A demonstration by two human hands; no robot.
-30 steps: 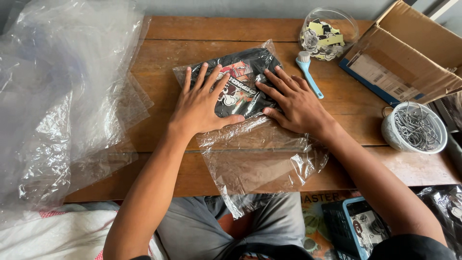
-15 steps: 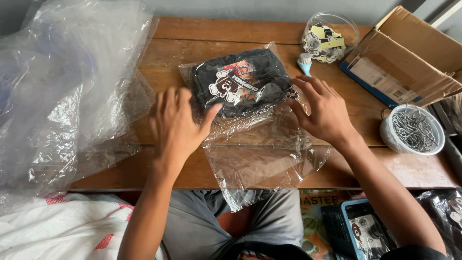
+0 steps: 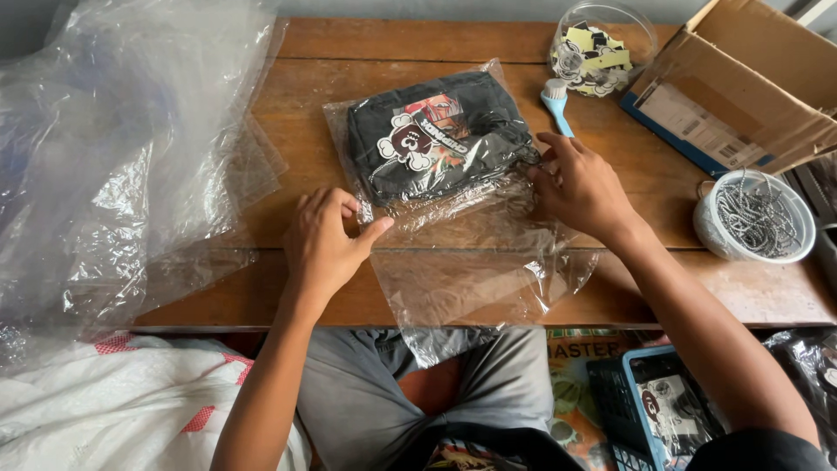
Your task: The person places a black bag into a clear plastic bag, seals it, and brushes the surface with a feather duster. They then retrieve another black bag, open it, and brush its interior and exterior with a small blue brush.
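Note:
A folded black garment with a white and red print (image 3: 433, 135) lies inside a clear plastic bag (image 3: 471, 279) on the wooden table (image 3: 296, 105). The bag's open end hangs over the near table edge onto my lap. My left hand (image 3: 327, 240) pinches the bag's left edge just below the garment. At the bag's right edge, my right hand (image 3: 580, 187) grips the plastic beside the garment's lower right corner.
A heap of clear plastic bags (image 3: 113, 148) covers the table's left side. A blue-handled brush (image 3: 554, 105), a clear jar of printed cards (image 3: 602, 48), an open cardboard box (image 3: 741, 87) and a white bowl of metal chains (image 3: 758, 218) stand at right. A blue crate (image 3: 654, 410) sits below.
Both hands lifted off the flattened garment and moved out to the bag's sides. They now grip the plastic edges just below the garment.

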